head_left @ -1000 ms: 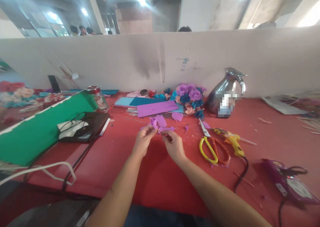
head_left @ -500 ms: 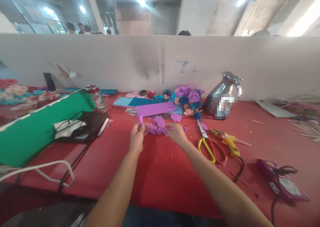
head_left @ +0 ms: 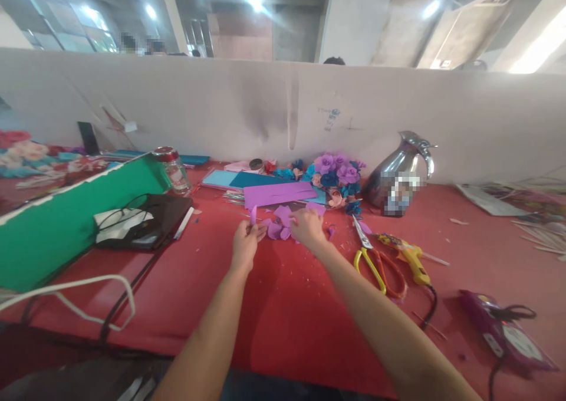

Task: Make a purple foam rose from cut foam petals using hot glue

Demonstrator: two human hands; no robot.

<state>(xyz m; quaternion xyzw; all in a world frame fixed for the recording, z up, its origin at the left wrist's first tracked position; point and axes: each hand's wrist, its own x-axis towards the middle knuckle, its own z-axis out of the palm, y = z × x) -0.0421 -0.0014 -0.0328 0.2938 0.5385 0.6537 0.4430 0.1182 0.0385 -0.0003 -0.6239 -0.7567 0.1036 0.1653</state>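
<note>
My left hand pinches a purple paper petal, which stands upright above the thumb and fingers. Loose purple petals lie in a small heap on the red table between my hands. Over the right side of this heap, my right hand is closed with its fingers bent downward; whatever they grip is hidden. Another purple petal shows just behind it. A purple paper strip rests on blue sheets beyond the heap. Finished paper flowers in purple, blue and pink are bunched behind my right hand.
Scissors and a yellow glue gun lie to the right, before a steel jug. A purple device with a cable sits nearer. On the left are a green panel, a glass jar and a dark case.
My right hand has lifted slightly and its fingers have curled in over the petals. My left hand keeps the petal in nearly the same place. The view has shifted a little.
</note>
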